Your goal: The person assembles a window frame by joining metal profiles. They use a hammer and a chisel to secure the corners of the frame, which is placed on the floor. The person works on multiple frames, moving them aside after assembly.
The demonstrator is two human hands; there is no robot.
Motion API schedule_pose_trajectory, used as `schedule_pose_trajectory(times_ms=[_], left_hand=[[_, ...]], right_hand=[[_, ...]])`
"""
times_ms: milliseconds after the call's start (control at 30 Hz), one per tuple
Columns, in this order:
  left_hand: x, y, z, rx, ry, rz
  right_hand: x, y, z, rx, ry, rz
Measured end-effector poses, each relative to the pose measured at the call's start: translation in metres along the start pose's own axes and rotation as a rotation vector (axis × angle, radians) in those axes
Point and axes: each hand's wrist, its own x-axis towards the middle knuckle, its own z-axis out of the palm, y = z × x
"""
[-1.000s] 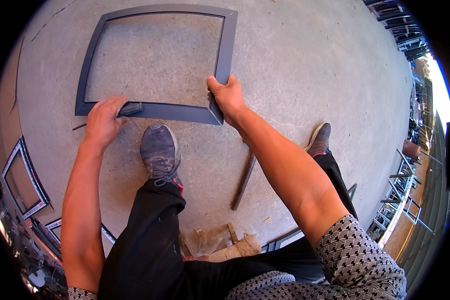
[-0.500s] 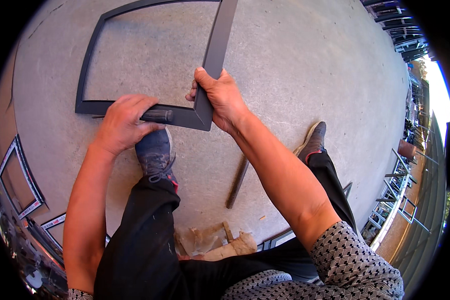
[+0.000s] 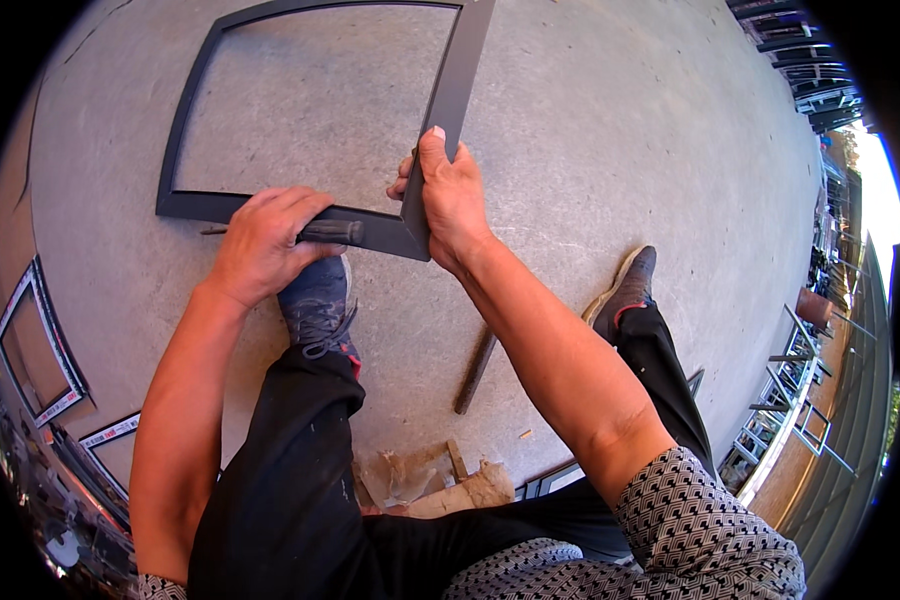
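Note:
A dark grey metal window frame with mitred corners is held up in front of me, over the floor. My right hand is closed round its right-hand bar near the lower right corner, thumb on top and fingertips curled through the opening. My left hand is closed at the lower bar, over a screwdriver. The dark handle sticks out to the right of the hand, and the thin shaft shows on its left. How the left fingers touch the bar is partly hidden.
A dark rod lies on the concrete floor between my shoes. Torn brown cardboard lies close to me. More frames rest at the left. Metal racks and stacked dark bars stand at the right.
The window frame has shifted a little to the right, with both hands moving along with it. Both hands keep their hold.

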Motion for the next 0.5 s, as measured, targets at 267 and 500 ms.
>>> schedule_pose_trajectory(times_ms=[267, 500], left_hand=[[0.002, -0.003, 0.011, -0.006, 0.02, -0.001], [0.011, -0.005, 0.019, -0.002, -0.02, -0.059]], right_hand=[[0.004, 0.008, -0.009, -0.053, -0.009, -0.02], [0.019, 0.01, -0.028, -0.415, 0.044, -0.001]])
